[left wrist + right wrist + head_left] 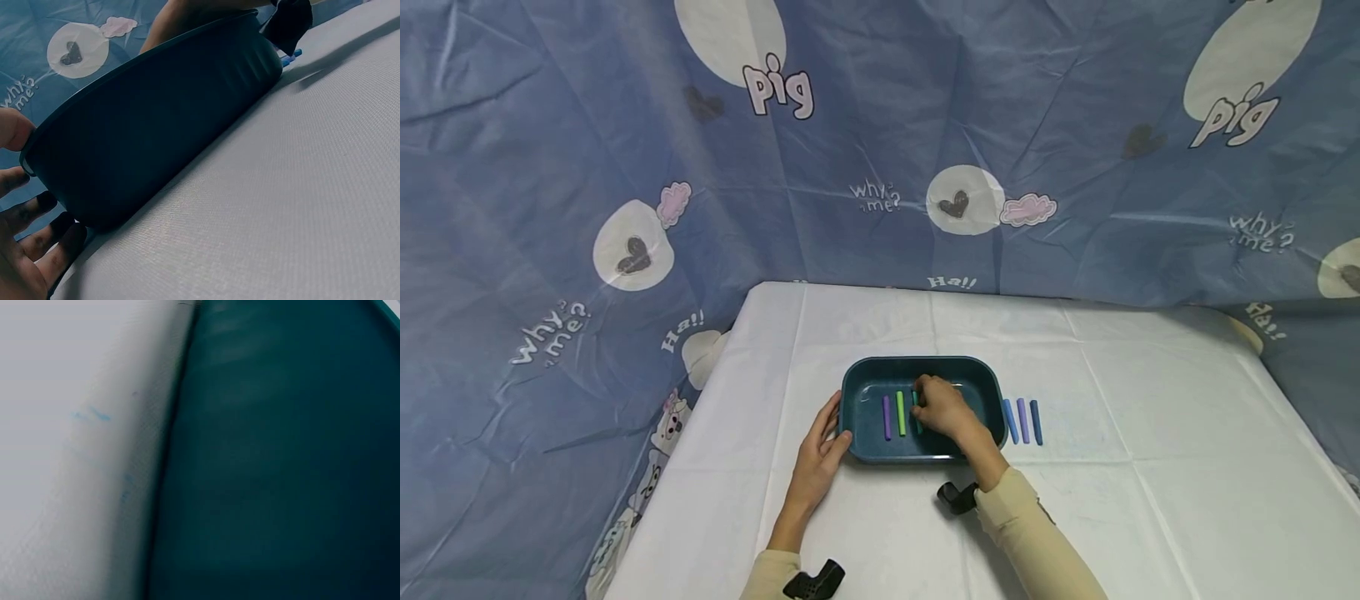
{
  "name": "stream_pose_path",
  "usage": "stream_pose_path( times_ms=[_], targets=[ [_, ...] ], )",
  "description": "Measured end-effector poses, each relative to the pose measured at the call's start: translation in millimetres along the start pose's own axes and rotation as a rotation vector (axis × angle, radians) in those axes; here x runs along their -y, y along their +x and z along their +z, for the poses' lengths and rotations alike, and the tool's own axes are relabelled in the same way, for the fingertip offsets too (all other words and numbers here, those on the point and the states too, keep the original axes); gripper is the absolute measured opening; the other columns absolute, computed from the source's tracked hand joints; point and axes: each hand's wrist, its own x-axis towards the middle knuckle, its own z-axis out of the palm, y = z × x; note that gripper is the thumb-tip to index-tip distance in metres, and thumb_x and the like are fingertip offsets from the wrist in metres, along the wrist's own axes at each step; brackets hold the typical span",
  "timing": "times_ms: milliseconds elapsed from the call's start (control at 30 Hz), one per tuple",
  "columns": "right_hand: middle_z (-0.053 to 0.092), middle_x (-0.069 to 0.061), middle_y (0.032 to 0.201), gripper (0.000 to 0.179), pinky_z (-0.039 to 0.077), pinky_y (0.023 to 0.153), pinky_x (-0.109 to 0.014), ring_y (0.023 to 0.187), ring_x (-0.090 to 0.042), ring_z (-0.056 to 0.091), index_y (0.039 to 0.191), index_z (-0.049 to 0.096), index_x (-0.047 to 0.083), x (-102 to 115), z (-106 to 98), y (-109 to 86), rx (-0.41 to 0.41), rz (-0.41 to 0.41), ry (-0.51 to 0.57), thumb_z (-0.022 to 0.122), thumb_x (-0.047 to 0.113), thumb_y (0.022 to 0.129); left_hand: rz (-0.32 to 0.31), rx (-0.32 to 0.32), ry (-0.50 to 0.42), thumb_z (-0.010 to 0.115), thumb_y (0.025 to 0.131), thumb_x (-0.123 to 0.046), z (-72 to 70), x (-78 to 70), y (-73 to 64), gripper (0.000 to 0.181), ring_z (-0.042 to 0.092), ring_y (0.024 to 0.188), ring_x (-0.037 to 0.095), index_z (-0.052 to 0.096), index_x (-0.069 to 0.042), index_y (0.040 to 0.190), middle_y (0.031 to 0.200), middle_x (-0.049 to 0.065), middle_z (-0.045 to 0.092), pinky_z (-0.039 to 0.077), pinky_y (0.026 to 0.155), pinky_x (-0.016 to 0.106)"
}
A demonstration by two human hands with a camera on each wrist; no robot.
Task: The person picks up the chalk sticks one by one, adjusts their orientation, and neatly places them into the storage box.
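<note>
A dark teal rectangular tray [868,454] sits on the white cloth. My left hand [815,462] grips its left end; in the left wrist view the thumb [14,128] is at the rim and the other fingers spread along the outer wall. My right hand [946,407] reaches inside the tray and pinches a dark green crayon [918,425], partly hidden by the fingers. Left of it, a light green crayon [901,413] and a purple crayon [887,417] lie side by side on the tray floor. The right wrist view shows only the tray's outer wall [250,450] and cloth.
Right of the tray, a light blue crayon [1011,422], a lavender crayon [1022,421] and a dark blue crayon [1036,422] lie in a row on the cloth. Small blue smudges [99,414] mark the cloth. A printed blue curtain [865,150] hangs behind the table.
</note>
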Motion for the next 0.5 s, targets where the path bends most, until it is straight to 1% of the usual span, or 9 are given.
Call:
stream_pose_path(
  times_ms=[67,233,333,500],
  targets=[
    [0.058,-0.007,0.088,0.031,0.044,0.083,-0.046,0.082,-0.021,0.053,0.112,0.060,0.001,1.1,0.3,0.0,-0.004,0.008,-0.020,0.067,0.013,0.084,0.002,0.000,-0.003,0.053,0.094,-0.002,0.1,-0.1,0.4,0.059,0.038,0.136,0.036,0.028,-0.003,0.148,0.150,0.021,0.033,0.042,0.092,0.008],
    [0.058,-0.007,0.089,0.033,0.044,0.084,-0.047,0.083,-0.022,0.053,0.114,0.059,0.002,2.0,0.0,0.4,-0.012,0.023,-0.027,0.067,0.012,0.084,0.004,0.002,-0.009,0.053,0.094,-0.002,0.1,-0.5,1.6,0.059,0.038,0.136,0.036,0.028,-0.003,0.148,0.150,0.021,0.033,0.042,0.092,0.008],
    [0.058,-0.007,0.090,0.034,0.044,0.083,-0.046,0.083,-0.021,0.053,0.115,0.059,0.003,1.9,-0.2,-0.1,-0.014,0.018,-0.021,0.067,0.013,0.085,0.003,0.000,-0.004,0.053,0.094,-0.002,-0.1,-0.3,1.3,0.060,0.038,0.136,0.036,0.028,-0.003,0.148,0.150,0.021,0.034,0.042,0.092,0.008],
    [0.059,-0.007,0.089,0.035,0.046,0.077,-0.041,0.080,-0.019,0.053,0.117,0.058,0.004,0.3,0.5,-1.2,-0.015,0.003,-0.007,0.067,0.013,0.084,-0.006,-0.002,0.010,0.054,0.094,-0.003,-0.5,1.0,0.2,0.060,0.039,0.136,0.035,0.029,-0.005,0.148,0.150,0.020,0.034,0.042,0.092,0.008]
  ],
)
